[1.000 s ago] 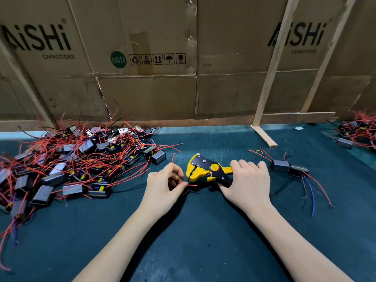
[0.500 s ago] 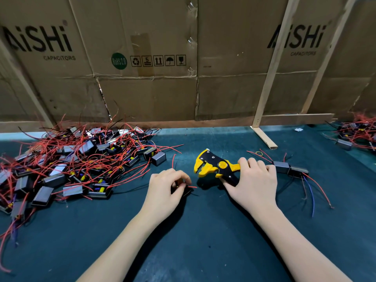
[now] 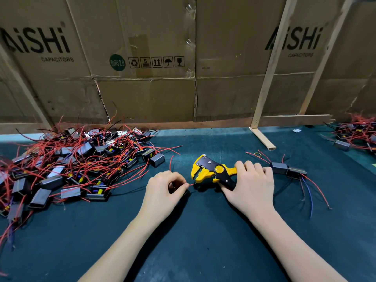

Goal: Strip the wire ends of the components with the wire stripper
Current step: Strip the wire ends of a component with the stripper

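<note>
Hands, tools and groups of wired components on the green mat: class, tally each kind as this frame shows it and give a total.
Hands: 2, the left hand and the right hand
Wire stripper: 1
Groups of components: 3, the big pile, the small group and the far pile
Total: 6

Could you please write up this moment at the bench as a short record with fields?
left hand: pinches a red wire end, pointed at the stripper's mouth
right hand: grips the handles of the wire stripper
stripper: mouth open, wire not yet inside
left pile: components with red leads
right of hand: two components
surface: green mat
</note>
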{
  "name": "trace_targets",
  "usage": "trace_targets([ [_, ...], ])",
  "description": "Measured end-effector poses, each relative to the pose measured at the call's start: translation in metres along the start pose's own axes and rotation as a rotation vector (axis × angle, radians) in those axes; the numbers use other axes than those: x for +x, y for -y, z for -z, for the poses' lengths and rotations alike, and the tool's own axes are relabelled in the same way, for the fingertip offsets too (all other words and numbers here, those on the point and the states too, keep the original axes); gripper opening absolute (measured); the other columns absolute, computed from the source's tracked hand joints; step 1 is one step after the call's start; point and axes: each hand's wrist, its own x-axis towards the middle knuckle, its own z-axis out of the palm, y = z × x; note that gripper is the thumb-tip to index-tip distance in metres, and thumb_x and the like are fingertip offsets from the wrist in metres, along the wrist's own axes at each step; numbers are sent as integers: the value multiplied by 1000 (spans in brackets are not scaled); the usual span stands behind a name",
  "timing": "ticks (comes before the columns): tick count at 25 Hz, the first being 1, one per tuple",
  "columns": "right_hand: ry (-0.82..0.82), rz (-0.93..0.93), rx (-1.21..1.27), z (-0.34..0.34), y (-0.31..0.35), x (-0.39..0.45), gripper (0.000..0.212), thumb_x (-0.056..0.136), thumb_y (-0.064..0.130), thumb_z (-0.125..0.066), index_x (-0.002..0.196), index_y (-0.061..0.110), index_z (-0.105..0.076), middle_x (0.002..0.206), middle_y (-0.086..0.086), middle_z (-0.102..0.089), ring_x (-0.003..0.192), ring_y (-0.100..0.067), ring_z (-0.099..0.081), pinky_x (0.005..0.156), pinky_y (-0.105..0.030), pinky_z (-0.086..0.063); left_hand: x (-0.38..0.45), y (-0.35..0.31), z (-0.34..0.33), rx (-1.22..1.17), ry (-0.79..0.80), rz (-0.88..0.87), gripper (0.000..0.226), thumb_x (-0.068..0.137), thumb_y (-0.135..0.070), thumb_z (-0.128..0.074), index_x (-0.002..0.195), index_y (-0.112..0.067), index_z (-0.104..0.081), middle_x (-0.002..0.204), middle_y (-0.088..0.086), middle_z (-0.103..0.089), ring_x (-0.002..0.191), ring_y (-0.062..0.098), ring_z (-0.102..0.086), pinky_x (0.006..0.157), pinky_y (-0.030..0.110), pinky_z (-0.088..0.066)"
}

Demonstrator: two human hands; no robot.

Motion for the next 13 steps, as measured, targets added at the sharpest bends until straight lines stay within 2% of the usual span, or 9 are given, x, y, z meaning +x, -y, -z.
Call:
trace_targets([
  [6,23,-28,-14,2,5,0,56,61,57,-79,79,8,-59,70,-9,-57,66,-31,-54,69,-40,-39,0,-4,-11,53,-102,72,12,82,-20,-74,72,-21,-68,71,-11,-62,68,12,-55,75,41,-49],
  [10,39,-44,-25,2,7,0,56,61,57,-80,77,8,-58,68,-8,-56,64,-31,-53,68,-40,-38,1,-1,-13,-23,-135,101,16,81,-18,-75,68,-22,-67,67,-11,-61,60,6,-51,70,36,-46],
  [13,59,-45,-20,2,11,0,55,61,57,-79,76,8,-57,69,-8,-57,64,-31,-54,68,-40,-39,1,1,-15,-37,-140,96,18,80,-16,-76,66,-23,-67,63,-13,-60,63,4,-52,65,27,-40],
])
